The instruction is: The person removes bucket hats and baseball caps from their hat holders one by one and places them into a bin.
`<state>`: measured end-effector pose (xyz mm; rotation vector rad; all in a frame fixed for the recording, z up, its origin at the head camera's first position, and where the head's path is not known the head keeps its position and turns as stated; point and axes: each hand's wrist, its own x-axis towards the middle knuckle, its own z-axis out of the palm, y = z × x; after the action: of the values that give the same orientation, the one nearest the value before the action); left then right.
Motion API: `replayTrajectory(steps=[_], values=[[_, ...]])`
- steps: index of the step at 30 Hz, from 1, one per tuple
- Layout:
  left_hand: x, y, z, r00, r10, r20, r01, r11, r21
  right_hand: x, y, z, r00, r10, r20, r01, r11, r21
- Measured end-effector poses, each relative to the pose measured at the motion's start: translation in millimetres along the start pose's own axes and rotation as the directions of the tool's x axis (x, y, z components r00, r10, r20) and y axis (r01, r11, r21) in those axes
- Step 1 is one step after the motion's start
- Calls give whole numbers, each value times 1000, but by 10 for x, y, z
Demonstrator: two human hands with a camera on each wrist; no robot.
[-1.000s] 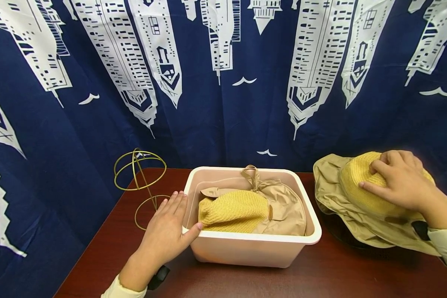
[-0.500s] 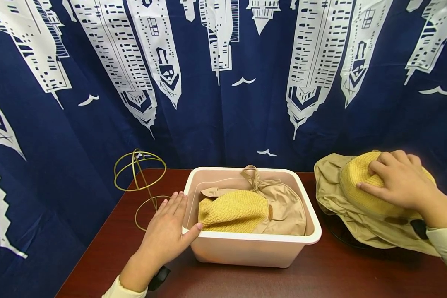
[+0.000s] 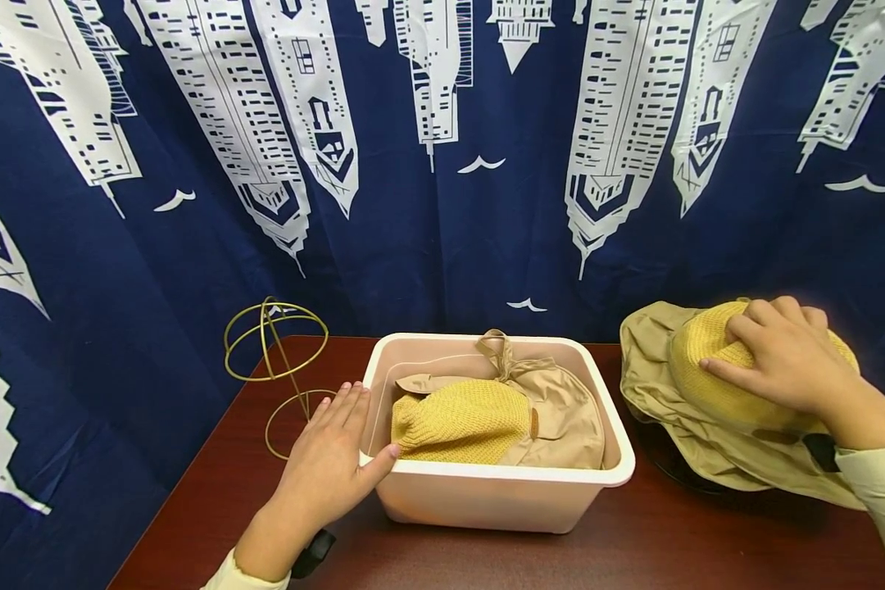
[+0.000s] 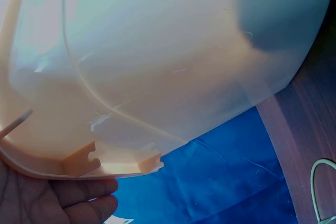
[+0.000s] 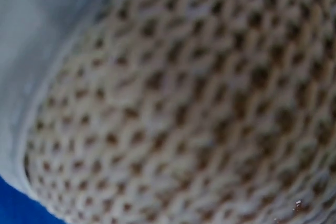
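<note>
The head camera looks from above, forward and down over the counter (image 3: 634, 545) to the blue cloth (image 3: 442, 254), and is the farthest back. The left wrist camera is close to the outer side of the bin (image 3: 487, 497), its view turned over, rim downward. The right wrist camera is so near to the yellow hat (image 3: 693, 360) that the knit is blurred. Head and left wrist share the bin; head and right wrist, the hat.

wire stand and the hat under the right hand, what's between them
The bin, with another hat in it, stands between the wire stand and that hat; the left hand is at the bin's near left corner. The head view shows this.
</note>
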<state>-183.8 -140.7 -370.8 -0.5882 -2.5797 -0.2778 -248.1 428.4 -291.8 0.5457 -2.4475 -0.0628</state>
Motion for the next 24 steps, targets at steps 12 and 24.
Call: replayTrajectory(steps=[12, 24], values=[[4, -15, -12, 1000, 4, -14, -4, 1000, 4, 167, -56, -325, 999, -2, -52, 3, 1000, 4], [9, -8, 4, 1000, 8, -15, -9, 1000, -9, 382, -267, -634, 986, -104, -131, 101, 995, -27]])
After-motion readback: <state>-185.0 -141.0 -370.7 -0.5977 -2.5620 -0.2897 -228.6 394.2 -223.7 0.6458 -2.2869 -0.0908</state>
